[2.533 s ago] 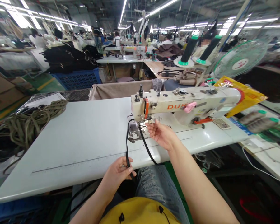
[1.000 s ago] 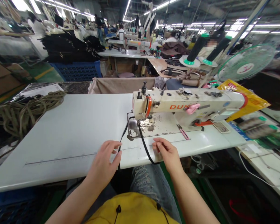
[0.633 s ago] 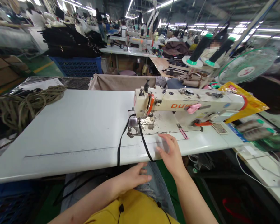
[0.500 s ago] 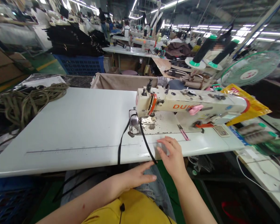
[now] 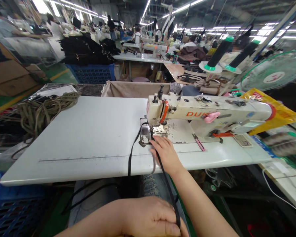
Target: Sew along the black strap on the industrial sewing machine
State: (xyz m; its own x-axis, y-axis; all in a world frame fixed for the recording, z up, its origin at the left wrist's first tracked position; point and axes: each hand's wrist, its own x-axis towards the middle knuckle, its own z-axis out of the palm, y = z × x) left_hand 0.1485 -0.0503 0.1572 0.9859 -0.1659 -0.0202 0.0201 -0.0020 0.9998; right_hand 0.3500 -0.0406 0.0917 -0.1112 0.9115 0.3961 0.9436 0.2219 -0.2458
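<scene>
Now the right hand [image 5: 162,152] has slid up, fingers flat on the strap [image 5: 168,187] by the machine [image 5: 207,112], left hand [image 5: 148,221] pinching it low, so probably best kept taut and straight.

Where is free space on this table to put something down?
The wide stretch of white table between the olive cord pile and the black strap is bare. By the sewing machine needle it is crowded: the right hand rests on the strap there.
</scene>
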